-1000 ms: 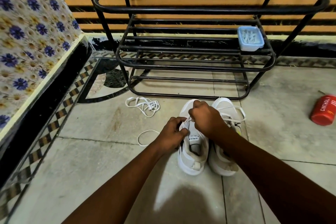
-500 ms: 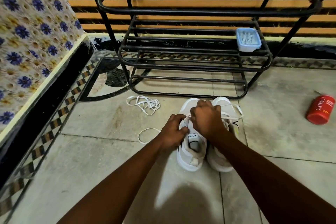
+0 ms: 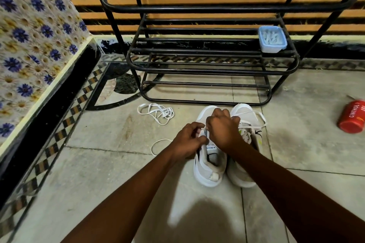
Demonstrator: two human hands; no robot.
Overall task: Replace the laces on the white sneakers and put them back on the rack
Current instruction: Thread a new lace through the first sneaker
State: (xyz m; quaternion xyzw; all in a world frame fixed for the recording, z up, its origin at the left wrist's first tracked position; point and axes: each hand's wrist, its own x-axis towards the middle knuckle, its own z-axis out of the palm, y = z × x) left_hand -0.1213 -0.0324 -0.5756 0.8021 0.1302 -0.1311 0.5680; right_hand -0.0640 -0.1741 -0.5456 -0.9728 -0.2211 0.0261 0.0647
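Near the rack (image 3: 197, 69), the left hand (image 3: 188, 140) and right hand (image 3: 223, 128) both pinched a white lace (image 3: 204, 128) over the left sneaker (image 3: 209, 165) (the other sneaker (image 3: 242, 107) touching on its right)

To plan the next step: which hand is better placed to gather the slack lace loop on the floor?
Left. Both hands pinch the lace at the left sneaker, but its slack loop lies on the floor just outside the left hand; the right hand would likely have to cross over.
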